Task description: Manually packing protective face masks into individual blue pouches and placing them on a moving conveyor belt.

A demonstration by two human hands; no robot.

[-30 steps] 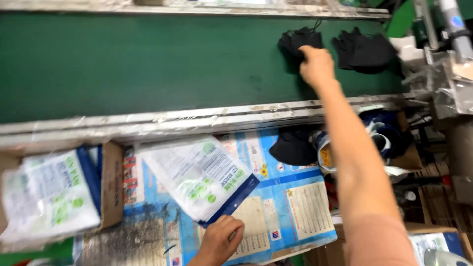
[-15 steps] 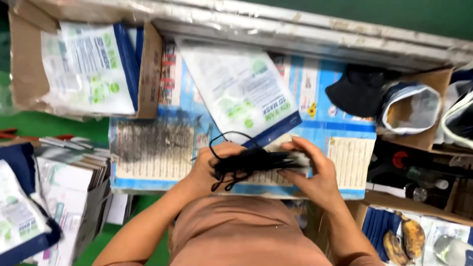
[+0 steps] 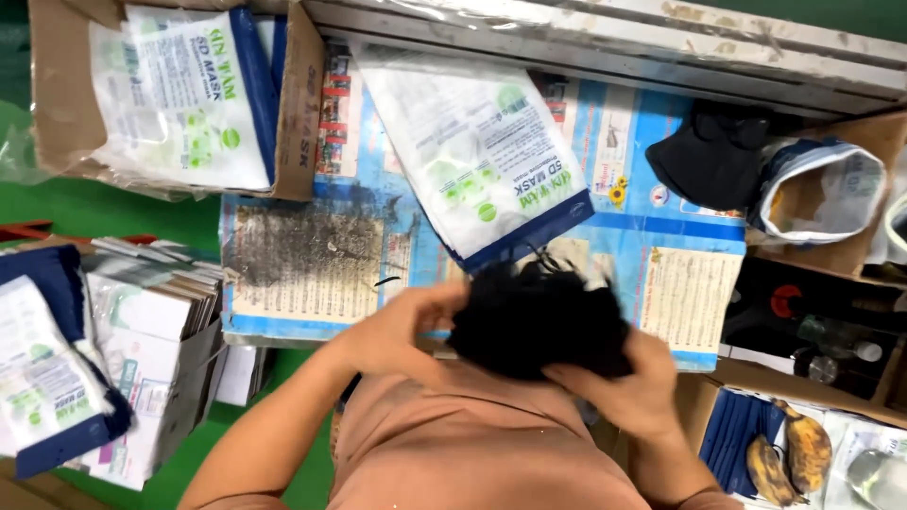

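Both my hands hold a bundle of black face masks [image 3: 534, 316] close to my chest, over the near edge of a blue printed sheet [image 3: 652, 241] on the worktable. My left hand [image 3: 402, 331] grips the bundle's left side and my right hand [image 3: 619, 382] cups it from below on the right. Just beyond the bundle lies a stack of white and blue flat pouches [image 3: 472, 156]. Another black mask pile [image 3: 713, 156] rests at the far right of the sheet.
A cardboard box [image 3: 57, 104] with white pouches stands at the upper left. Stacked flat cartons [image 3: 156, 312] and more pouches [image 3: 42, 373] sit at the left. A metal conveyor rail [image 3: 605, 38] runs along the top. Two bananas [image 3: 784, 458] lie at the lower right, near an open pouch [image 3: 822, 194].
My right hand came back from the conveyor belt with black masks, and my view dropped to the table. Both hands have gathered the masks into a tighter bundle nearer my chest.
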